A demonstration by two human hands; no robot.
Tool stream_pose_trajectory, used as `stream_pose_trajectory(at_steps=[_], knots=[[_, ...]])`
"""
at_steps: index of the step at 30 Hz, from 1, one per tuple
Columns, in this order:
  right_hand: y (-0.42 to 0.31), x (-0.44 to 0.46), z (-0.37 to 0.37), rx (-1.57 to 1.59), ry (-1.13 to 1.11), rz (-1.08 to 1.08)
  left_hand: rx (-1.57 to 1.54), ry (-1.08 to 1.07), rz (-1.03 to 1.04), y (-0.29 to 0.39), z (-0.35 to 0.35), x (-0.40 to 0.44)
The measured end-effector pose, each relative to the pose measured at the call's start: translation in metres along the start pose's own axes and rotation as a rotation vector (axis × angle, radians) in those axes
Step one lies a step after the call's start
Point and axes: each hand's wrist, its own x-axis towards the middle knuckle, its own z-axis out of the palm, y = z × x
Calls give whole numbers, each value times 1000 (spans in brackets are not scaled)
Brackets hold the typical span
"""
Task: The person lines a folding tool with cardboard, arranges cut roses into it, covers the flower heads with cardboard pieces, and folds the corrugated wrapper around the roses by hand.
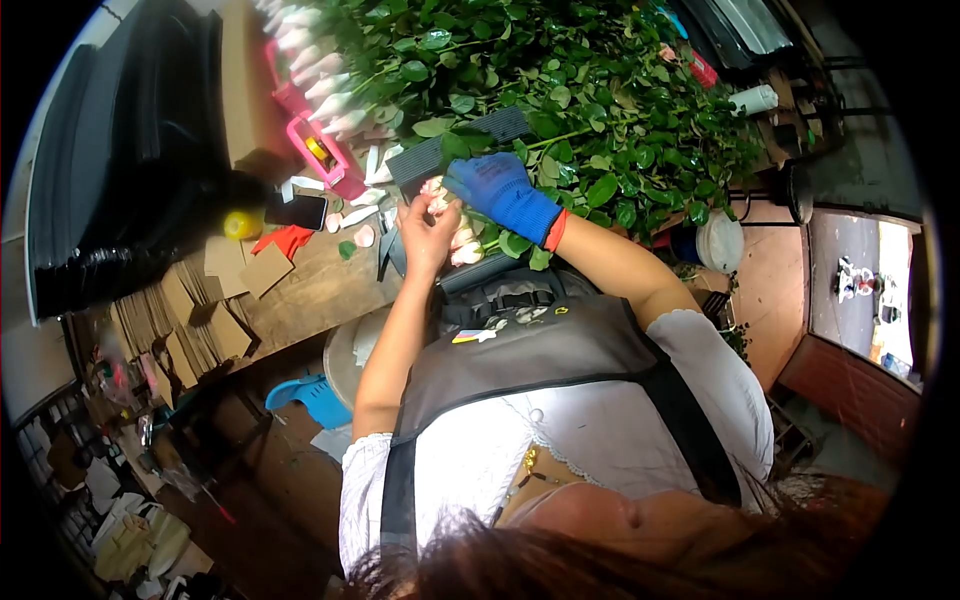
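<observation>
Pale pink roses [465, 245] are gathered in front of my apron, several blooms close together. My left hand [428, 238], bare, has its fingers pinched on one rose bloom [433, 190]. Just to the right, my right hand [495, 192] wears a blue knitted glove with an orange cuff. Its fingers curl at the same bloom, but its fingertips are partly hidden, so I cannot tell exactly what they grip. Behind the hands lies a dark ribbed strip [415, 165]. Loose petals [364, 236] lie to the left of my bare hand.
Leafy rose stems [620, 130] heap across the back and right. White-wrapped blooms [325, 85] line the back left beside a pink tape dispenser [325, 155]. A phone [296, 211], yellow tape roll [240, 225] and cardboard pieces [190, 310] lie on the wooden table [335, 285].
</observation>
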Motion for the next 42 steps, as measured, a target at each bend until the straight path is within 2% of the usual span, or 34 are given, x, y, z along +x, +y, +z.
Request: stream_pose_trajectory(at_steps=[1, 3, 4, 5, 9, 13, 16, 18, 19, 21, 22, 24, 25, 26, 28, 30, 32, 36, 38, 42], knots=[[-1, 3, -3, 15, 24, -28, 35, -9, -11, 1, -1, 1], [-1, 6, -10, -11, -96, 13, 82, -15, -41, 2, -2, 2], [-6, 7, -20, -21, -157, 32, -48, -89, -126, -1, -3, 4], [-20, 3, -42, -96, -171, 24, -25, -77, -108, -3, -3, 5], [-31, 0, -26, -226, -21, -117, 23, -5, -68, -6, 7, 1], [-26, 8, -23, -217, -85, -137, -11, 63, -97, 9, 7, -6], [-29, 2, -45, -66, -133, -142, -123, 122, -86, 4, 6, -6], [-32, -12, -64, 262, 51, -223, -128, 103, -143, -1, -3, -12], [-38, -22, -77, 317, 76, -194, -328, 0, -256, -13, -13, -12], [-46, -41, -95, 410, 114, -114, -339, 122, -228, -38, -42, -11], [-50, -52, -101, 449, 129, -59, -201, 228, -104, -88, -52, -2], [-49, -63, -102, 480, 138, 10, -3, 356, -90, -100, -120, 14], [-46, -68, -100, 471, 135, 23, 433, 271, -123, -122, -159, 29], [-43, -73, -97, 461, 136, 41, 756, 333, -174, -166, -179, 40], [-41, -74, -93, 382, 144, -6, 1084, 280, -164, -190, -230, 58], [-47, -74, -95, 322, 157, -26, 1295, 65, -224, -177, -263, 58], [-51, -76, -93, 263, 230, -57, 1318, -34, -263, -199, -285, 68], [-56, -79, -102, 284, 237, -14, 1348, 36, -188, -200, -309, 81], [-56, -82, -105, 302, 222, -7, 1427, 182, -84, -180, -312, 70], [-64, -82, -97, 522, 127, 51, 1023, 501, 150, -87, -280, 41]])
